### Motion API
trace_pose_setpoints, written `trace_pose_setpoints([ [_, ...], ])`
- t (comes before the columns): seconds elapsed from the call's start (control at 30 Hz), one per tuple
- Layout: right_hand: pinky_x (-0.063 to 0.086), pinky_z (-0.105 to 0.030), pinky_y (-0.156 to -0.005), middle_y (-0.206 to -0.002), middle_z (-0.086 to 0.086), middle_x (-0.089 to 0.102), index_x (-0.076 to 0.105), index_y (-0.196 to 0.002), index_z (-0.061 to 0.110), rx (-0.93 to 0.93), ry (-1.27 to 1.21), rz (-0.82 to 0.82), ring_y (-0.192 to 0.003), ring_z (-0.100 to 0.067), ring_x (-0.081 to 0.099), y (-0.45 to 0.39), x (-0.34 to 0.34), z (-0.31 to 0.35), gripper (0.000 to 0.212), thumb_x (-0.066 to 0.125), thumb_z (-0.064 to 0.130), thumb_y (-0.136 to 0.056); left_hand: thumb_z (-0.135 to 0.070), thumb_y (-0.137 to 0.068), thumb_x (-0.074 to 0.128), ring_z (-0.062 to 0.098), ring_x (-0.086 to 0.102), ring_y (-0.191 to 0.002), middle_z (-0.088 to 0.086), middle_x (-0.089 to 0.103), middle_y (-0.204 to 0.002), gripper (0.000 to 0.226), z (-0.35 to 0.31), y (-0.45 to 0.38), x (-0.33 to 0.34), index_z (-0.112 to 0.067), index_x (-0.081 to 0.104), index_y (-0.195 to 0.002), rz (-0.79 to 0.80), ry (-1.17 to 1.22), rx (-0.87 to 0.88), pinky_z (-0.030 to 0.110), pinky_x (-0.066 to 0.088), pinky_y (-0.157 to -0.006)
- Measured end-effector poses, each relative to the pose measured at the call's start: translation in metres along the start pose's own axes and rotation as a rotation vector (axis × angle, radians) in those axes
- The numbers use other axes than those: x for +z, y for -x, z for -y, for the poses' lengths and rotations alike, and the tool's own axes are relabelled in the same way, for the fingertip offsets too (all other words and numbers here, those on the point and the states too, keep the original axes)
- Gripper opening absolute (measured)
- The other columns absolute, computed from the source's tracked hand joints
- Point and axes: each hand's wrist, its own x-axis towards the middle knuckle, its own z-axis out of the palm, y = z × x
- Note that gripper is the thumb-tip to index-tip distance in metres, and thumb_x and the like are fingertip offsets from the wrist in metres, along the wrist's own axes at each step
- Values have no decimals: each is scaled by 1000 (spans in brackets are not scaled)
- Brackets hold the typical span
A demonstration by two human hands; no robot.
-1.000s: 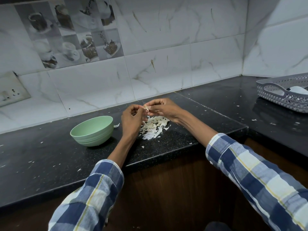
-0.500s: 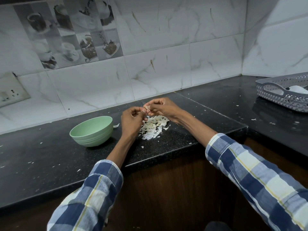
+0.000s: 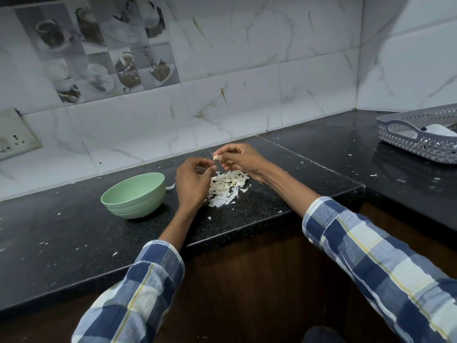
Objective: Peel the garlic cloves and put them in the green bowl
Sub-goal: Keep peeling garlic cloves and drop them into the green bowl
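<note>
Right hand [image 3: 243, 159] pinches a garlic clove [image 3: 216, 157] between thumb and fingers, held above the tabletop [image 3: 74, 233] over the far side of the peel pile [image 3: 226, 186]. Left hand [image 3: 194, 184] sits just beside it, a small gap from the clove, fingers loosely curled toward the thumb, holding nothing I can make out (thumb tip near the pile's far edge). Green bowl [image 3: 134, 195] stands upright on the tabletop left of the left hand, near but not touching; inside not visible enough to tell contents. Peel pile lies between the hands and the tabletop's front edge, loose flakes scattered around. Grey perforated basket [image 3: 418, 139] at the tabletop's far right edge, well apart. Both sleeves: blue plaid.
</note>
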Motion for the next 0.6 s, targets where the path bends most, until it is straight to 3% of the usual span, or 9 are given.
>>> trace_pose_setpoints([
  [0.2, 59, -32, -86, -105, -19, 73, 73, -109, 2, -5, 17, -16, -87, -22, 65, -2, 0, -2, 19, 75, 6, -90, -44, -103, 64, 5, 69, -75, -12, 74, -78, 30, -4, 1, 3, -21, 82, -99, 17, -54, 22, 37, 60, -75],
  [0.43, 61, -43, -94, -97, -11, 74, 74, -105, 6, -42, 96, 11, -87, -21, 70, -2, 1, -3, 19, 78, 4, -86, -30, -91, 84, 19, 73, -78, 1, 78, -84, 11, -7, -2, -3, -21, 77, -93, 18, 191, -101, 36, 62, -68],
  [0.6, 62, -31, -82, -104, -19, 75, 72, -111, 2, -145, 210, -10, -86, -16, 72, 2, 2, -1, 25, 80, 7, -87, -22, -94, 81, 21, 69, -76, 9, 78, -86, 13, -9, -3, -3, -11, 80, -100, 3, 260, -140, 27, 57, -60],
])
